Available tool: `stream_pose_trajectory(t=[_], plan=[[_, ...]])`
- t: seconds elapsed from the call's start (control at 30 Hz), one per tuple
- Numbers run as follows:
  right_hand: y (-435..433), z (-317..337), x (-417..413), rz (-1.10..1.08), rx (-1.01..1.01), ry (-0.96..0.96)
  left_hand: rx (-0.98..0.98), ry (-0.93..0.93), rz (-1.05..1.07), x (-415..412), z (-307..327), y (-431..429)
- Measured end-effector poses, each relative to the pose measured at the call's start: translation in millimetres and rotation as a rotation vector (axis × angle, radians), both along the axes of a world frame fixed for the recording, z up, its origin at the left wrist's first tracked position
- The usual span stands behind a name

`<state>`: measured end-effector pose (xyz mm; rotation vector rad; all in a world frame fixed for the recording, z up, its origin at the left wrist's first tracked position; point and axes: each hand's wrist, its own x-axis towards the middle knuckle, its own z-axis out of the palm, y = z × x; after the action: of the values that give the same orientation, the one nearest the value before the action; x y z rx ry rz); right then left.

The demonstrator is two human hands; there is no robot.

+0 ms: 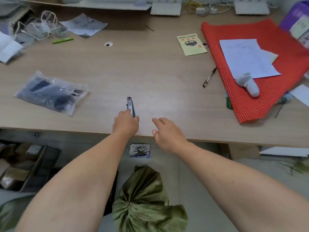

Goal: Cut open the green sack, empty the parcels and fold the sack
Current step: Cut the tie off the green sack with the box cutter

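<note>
Both bare forearms reach from the bottom edge over the near edge of the table (150, 67). The left hand (126, 122) rests on the near end of a dark utility knife (130, 106) that lies on the tabletop pointing away; the fingers curl over the handle, but the back of the hand hides them, so whether they actually close around it cannot be told. The blade end is blurred, and it is unclear whether a blade is out. The right hand (167, 132) hovers just beside, loosely spread and holding nothing, fingers pointing toward the knife.

The green sack (145, 201) stands on the floor below the table, between the two forearms, its mouth gathered into a tight pucker; its lower part is cut off by the bottom edge, and what ties it cannot be made out. Just beyond it on the floor sits a small box of black strips (140, 150), probably cable ties.

On the table to the left lies a clear plastic bag (50, 93) with dark contents too blurred to name. To the right a red mesh mat (260, 101) overhangs the table, bearing white paper sheets (247, 59) and a white object (250, 86) of unclear kind. A green booklet (191, 44) and a black pen (209, 77) lie near the mat.
</note>
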<state>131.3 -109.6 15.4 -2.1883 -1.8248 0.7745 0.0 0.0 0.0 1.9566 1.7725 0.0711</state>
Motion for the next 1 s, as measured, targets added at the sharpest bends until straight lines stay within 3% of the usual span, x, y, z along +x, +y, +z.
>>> stream_pose_trajectory(t=[0.33,0.5,0.57,0.77,1.0], plan=[[-2.1,-29.1,11.8,0.04,-0.005,0.072,0.072,0.135,-0.003,7.6,-32.5,-1.7],[-15.8,-30.6,2.9,-0.045,0.021,0.128,-0.113,0.182,0.079,-5.2,-21.0,-15.3],[-23.5,-27.6,-8.0,-0.072,0.042,0.121,-0.147,0.223,-0.014,-17.7,-18.2,-24.6],[-58.3,-23.2,-64.1,-0.12,0.015,0.143,-0.077,-0.02,-0.099,-73.4,-10.1,-84.5],[-145.5,-62.7,-138.4,-0.206,-0.146,0.125,-0.086,-0.019,-0.223,-161.2,-33.3,-167.0]])
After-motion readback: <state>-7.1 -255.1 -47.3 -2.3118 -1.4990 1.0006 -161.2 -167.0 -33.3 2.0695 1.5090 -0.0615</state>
